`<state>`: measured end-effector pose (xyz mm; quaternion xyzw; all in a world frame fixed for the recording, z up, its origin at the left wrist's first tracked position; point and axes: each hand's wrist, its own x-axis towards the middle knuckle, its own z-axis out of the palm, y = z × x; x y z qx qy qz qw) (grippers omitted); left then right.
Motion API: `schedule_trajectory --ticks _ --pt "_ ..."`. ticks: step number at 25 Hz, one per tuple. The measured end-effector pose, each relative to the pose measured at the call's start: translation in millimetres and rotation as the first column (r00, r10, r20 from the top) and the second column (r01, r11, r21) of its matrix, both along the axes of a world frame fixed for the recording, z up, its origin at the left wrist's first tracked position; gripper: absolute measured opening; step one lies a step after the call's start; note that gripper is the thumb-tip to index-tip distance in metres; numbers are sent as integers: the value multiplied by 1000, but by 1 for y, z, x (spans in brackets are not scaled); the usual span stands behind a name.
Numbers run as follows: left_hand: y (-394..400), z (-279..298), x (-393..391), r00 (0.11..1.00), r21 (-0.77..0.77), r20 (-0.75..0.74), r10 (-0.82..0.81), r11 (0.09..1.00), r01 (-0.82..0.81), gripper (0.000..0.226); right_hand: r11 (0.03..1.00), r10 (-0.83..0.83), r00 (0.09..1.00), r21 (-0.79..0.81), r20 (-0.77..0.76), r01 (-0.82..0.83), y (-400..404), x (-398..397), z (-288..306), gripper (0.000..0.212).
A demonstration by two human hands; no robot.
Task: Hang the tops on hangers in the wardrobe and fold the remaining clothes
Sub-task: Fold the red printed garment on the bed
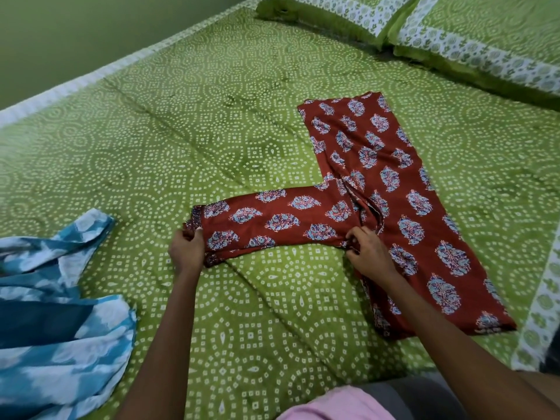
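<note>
A red printed garment with blue-and-white motifs lies flat on the green patterned bedspread. One long part stretches leftward across the bed. My left hand grips the far left end of that part, thumb on top of the cloth. My right hand pinches the fabric where this part meets the wider body of the garment. A blue and white tie-dye garment lies crumpled at the lower left of the bed, untouched.
Two green pillows with white printed borders lie at the head of the bed, upper right. The bed's white-trimmed far edge runs along a green wall. Pink cloth shows at the bottom, close to my body.
</note>
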<state>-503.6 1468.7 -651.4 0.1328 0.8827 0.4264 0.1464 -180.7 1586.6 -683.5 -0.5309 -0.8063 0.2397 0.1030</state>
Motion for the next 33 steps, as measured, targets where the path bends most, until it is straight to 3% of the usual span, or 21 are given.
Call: schedule_trajectory --ticks 4,8,12,14,17,19,22,24,27,30,33 --pt "-13 -6 -5 997 -116 71 0 993 8 43 999 -52 997 -6 -57 51 -5 -1 -3 27" --pt "-16 -4 1 996 -214 62 -58 974 70 34 998 -45 998 -54 -55 42 -7 0 0 29" --pt "-19 -3 12 1000 -173 -25 -17 985 13 40 996 -21 999 -83 -47 18 -7 4 1 35" --pt "-20 -4 13 1000 -156 8 -10 988 11 43 995 -20 998 -99 -60 14 -8 6 0 37" --pt "-20 0 13 998 -7 55 21 1000 -21 37 992 -15 995 -130 -99 2 -7 9 0 38" --pt "-29 -4 16 984 109 163 76 990 -94 28 991 -16 993 -134 -114 1 -7 11 0 38" --pt "-54 -25 12 934 57 355 46 996 -70 25 990 -19 993 -141 -115 2 -7 11 0 37" --pt "-58 -27 0 956 -27 292 -30 999 40 35 991 -12 991 -137 -131 -6 -6 12 -1 35" --pt "-39 -13 -14 981 -229 20 -191 954 191 51 982 -57 979 -187 -198 19 1 10 6 22" --pt "-10 -1 -29 952 -163 -180 -249 962 221 45 971 -123 967 -230 -222 70 12 4 16 12" --pt "15 -8 -47 860 -178 -244 -447 893 414 39 977 -182 950 -157 -253 146 34 -3 22 14"
